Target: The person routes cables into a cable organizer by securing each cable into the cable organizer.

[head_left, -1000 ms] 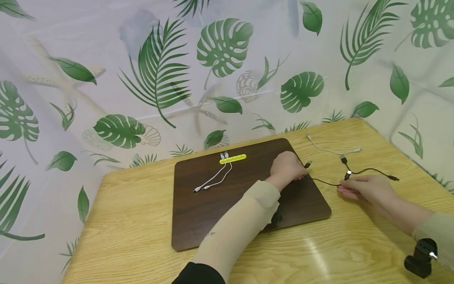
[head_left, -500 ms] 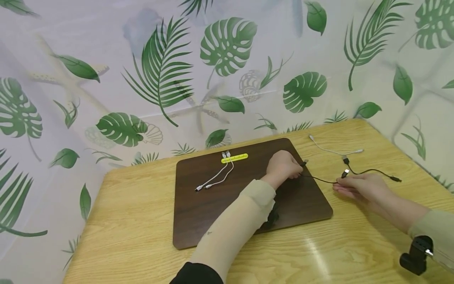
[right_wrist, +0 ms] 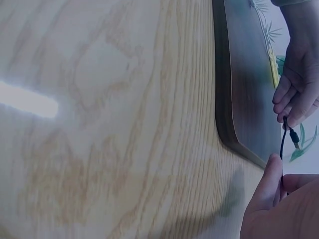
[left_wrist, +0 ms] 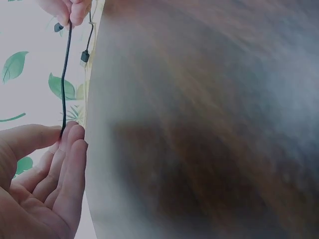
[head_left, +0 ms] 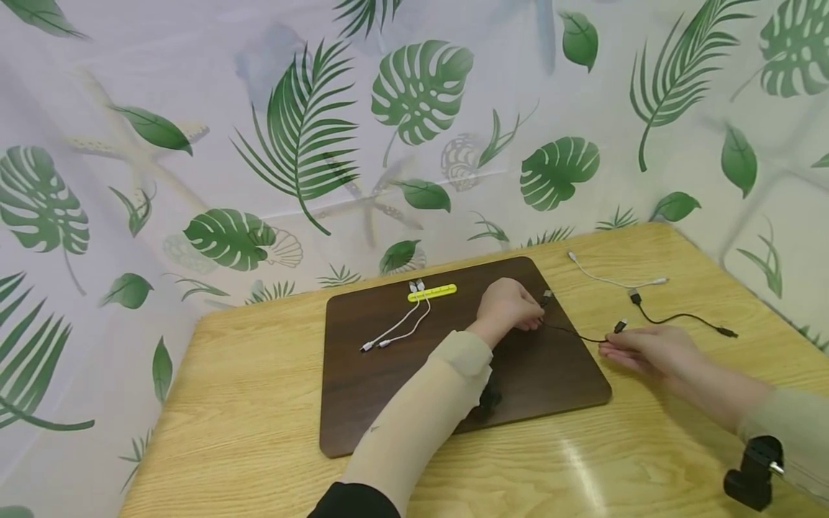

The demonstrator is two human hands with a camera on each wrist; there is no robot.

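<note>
A short black USB cable [head_left: 573,332] stretches between my two hands over the right part of a dark brown board [head_left: 388,388]. My left hand [head_left: 507,305] pinches it near the end whose plug sticks up beside the fingers. Off the board's right edge, my right hand [head_left: 657,352] pinches the other end between thumb and fingers, with a plug [head_left: 620,326] poking out above. In the left wrist view the cable [left_wrist: 65,79] runs taut from thumb and fingertips. Two white cables [head_left: 406,321] lie on the board, passing through a yellow cable holder [head_left: 432,293] near its back edge.
On the wooden table [head_left: 252,381], right of the board, lie a white cable [head_left: 612,278] and another black USB cable [head_left: 676,316]. A leaf-patterned curtain [head_left: 414,129] hangs behind the table. A black wrist camera [head_left: 754,471] sits on my right forearm.
Both hands have shifted left together with the black cable, bringing the left hand further over the board. The white cables and yellow holder stay in place on the board.
</note>
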